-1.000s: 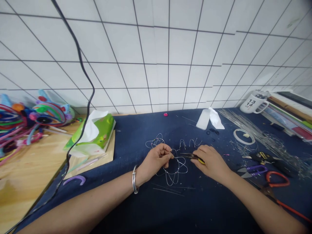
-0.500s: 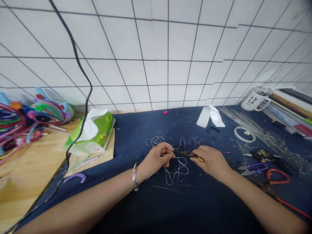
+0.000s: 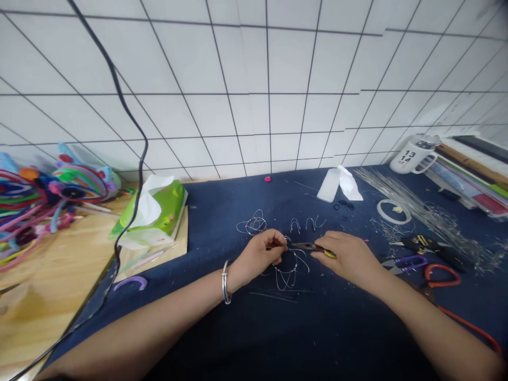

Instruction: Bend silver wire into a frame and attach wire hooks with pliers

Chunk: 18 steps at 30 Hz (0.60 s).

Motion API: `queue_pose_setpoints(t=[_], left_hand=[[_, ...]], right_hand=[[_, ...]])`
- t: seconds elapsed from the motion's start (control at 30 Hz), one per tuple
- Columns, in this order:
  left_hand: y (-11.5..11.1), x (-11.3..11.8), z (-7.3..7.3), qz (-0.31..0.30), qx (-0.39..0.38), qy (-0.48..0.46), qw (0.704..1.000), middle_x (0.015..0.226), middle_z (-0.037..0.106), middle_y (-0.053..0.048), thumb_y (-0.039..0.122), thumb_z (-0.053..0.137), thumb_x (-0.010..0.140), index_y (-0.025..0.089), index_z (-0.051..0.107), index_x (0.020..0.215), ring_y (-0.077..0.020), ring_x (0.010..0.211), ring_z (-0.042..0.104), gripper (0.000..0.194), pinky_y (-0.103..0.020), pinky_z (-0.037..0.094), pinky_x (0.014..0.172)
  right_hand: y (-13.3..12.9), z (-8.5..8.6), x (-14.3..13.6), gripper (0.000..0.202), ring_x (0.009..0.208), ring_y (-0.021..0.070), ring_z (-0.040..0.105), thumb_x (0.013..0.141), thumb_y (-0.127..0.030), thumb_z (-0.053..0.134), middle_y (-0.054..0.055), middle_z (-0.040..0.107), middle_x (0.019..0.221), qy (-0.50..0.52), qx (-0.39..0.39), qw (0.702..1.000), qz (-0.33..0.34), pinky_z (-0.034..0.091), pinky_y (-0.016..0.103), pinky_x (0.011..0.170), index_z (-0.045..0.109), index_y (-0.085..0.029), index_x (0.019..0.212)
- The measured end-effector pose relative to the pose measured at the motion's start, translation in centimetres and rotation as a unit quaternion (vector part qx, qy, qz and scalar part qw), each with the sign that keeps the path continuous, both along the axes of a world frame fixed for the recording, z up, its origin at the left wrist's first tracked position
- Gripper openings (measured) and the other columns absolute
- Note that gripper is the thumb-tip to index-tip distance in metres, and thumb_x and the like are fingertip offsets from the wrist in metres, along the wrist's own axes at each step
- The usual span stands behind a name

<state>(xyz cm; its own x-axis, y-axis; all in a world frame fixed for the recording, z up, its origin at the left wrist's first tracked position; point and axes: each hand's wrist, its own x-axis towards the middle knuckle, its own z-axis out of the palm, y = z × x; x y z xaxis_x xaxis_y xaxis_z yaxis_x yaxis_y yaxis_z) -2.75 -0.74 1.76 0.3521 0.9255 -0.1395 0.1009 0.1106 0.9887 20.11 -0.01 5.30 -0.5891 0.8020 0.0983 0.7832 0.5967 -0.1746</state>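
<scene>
My left hand (image 3: 262,255) pinches a flower-like wire frame (image 3: 296,269), a ring with thin looped petals hanging below the fingers. My right hand (image 3: 346,257) is wrapped around long-nose pliers (image 3: 313,247) with a yellow-edged handle. The pliers' tips point left and reach the wire close to my left fingertips; whether the jaws grip it is too small to tell. Behind my left hand lies a second looped wire piece (image 3: 254,223). Several bent wire arches (image 3: 311,224) rest on the dark blue cloth, and straight wires (image 3: 275,295) lie nearer to me.
On the right are a bundle of wires (image 3: 391,190), a tape roll (image 3: 395,211), purple scissors (image 3: 410,262), red-handled cutters (image 3: 442,276) and a white mug (image 3: 410,159). A tissue pack (image 3: 169,209) stands left. A black cable (image 3: 127,106) hangs across the left side.
The pliers in my right hand have come slightly nearer to my left fingertips. The wire frame has tilted a little. The whole view has shifted slightly.
</scene>
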Motion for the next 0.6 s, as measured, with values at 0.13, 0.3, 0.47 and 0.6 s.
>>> queue_pose_setpoints(t=[0.13, 0.3, 0.47, 0.6], left_hand=[[-0.3, 0.4, 0.4, -0.016, -0.023, -0.007, 1.000, 0.073, 0.053, 0.001, 0.020, 0.051, 0.076, 0.016, 0.050, 0.085, -0.0067, 0.059, 0.051, 0.010, -0.023, 0.045, 0.058], [-0.3, 0.8, 1.0, -0.050, -0.055, -0.009, 0.997, 0.076, 0.056, -0.001, 0.021, 0.055, 0.074, 0.015, 0.050, 0.085, -0.0075, 0.060, 0.053, 0.014, -0.025, 0.047, 0.060], [0.1, 1.4, 1.3, -0.066, -0.068, -0.012, 0.995, 0.082, 0.058, -0.004, 0.022, 0.056, 0.073, 0.014, 0.049, 0.081, -0.0081, 0.061, 0.056, 0.013, -0.025, 0.048, 0.058], [0.2, 1.8, 0.9, -0.069, -0.075, -0.041, 0.994, 0.082, 0.060, -0.004, 0.017, 0.053, 0.075, 0.015, 0.045, 0.082, -0.0080, 0.060, 0.057, 0.011, -0.024, 0.047, 0.057]], right_hand=[[-0.2, 0.4, 0.3, 0.017, 0.070, 0.0137, 0.052, 0.081, -0.037, 0.046, 0.000, 0.056, 0.073, 0.005, -0.020, 1.000, -0.002, 0.038, 0.024, 0.060, 0.058, -0.025, 0.085], [-0.1, 0.5, 0.5, 0.018, 0.070, 0.0138, 0.052, 0.081, -0.037, 0.046, 0.000, 0.056, 0.072, 0.013, -0.001, 1.000, -0.011, 0.038, 0.024, 0.059, 0.058, -0.024, 0.082], [-0.1, 0.6, 0.7, 0.019, 0.069, 0.0132, 0.052, 0.081, -0.038, 0.047, 0.000, 0.056, 0.071, 0.021, 0.003, 1.000, -0.007, 0.037, 0.024, 0.058, 0.058, -0.024, 0.082], [-0.2, 0.7, 0.7, 0.018, 0.067, 0.0122, 0.052, 0.081, -0.038, 0.047, -0.001, 0.055, 0.071, 0.025, -0.023, 0.999, 0.001, 0.036, 0.023, 0.056, 0.058, -0.024, 0.082]])
